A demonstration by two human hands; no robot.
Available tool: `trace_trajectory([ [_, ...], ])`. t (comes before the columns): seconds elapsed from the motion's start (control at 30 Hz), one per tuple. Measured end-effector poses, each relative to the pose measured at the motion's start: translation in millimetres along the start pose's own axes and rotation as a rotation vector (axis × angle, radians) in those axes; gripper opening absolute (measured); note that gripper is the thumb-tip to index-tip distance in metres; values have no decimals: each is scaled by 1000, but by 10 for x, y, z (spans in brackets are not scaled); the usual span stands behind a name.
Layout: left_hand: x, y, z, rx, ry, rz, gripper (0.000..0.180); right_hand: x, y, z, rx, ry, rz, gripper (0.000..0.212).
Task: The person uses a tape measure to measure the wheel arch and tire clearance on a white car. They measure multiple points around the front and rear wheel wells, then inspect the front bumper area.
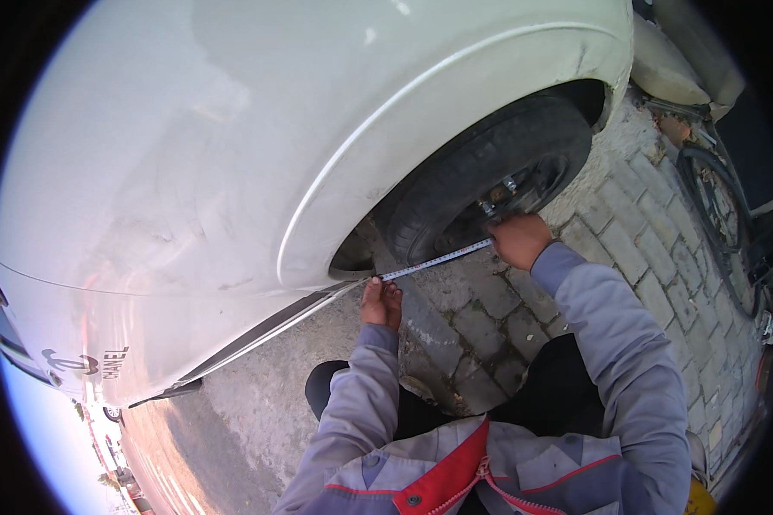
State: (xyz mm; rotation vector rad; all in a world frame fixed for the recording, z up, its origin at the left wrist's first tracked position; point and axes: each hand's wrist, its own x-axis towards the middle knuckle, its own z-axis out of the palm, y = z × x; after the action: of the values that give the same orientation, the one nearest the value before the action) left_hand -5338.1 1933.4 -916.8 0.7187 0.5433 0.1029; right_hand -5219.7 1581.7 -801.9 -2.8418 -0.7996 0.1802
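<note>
A narrow white tape measure (438,261) is stretched straight across the lower side of a black tyre (442,182) on a white vehicle. My left hand (381,304) pinches one end of the tape against the bottom corner of the wheel arch (350,273), where the sill begins. Closer to the wheel hub (496,199), my right hand (521,241) is closed around the other end. Its fingers hide whatever tape or case lies inside the grip. The tape slants upward from left to right.
The white body panel (189,154) fills the upper left. Grey paving blocks (653,236) and a concrete strip (270,429) lie below. A black hose or cable (720,172) coils on the far right, near a loose pale panel (670,64). My dark-trousered knees (558,378) are bent beneath my arms.
</note>
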Motion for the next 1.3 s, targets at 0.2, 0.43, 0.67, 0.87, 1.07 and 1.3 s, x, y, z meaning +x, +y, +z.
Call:
trace_trajectory([
  [0.2, 0, 15, 5, -27, 13, 31, 13, -510, 803, -115, -129, 190, -33, 22],
  [0.43, 29, 17, -10, -14, 54, 34, 15, -827, 2163, -706, -322, 235, 76, 26],
  [0.67, 52, 74, -56, 11, -5, -12, 19, -569, 2550, -859, -261, 127, 183, 20],
  [0.87, 70, 136, -47, 50, -55, -22, 24, -385, 2619, -949, -282, 167, 252, 19],
  [1.07, 17, 183, 43, 108, -123, -33, 26, -291, 2640, -1019, -272, 100, 309, 18],
  [1.3, 26, 201, 26, 144, -107, -30, 28, -292, 2702, -984, -316, 157, 299, 17],
])
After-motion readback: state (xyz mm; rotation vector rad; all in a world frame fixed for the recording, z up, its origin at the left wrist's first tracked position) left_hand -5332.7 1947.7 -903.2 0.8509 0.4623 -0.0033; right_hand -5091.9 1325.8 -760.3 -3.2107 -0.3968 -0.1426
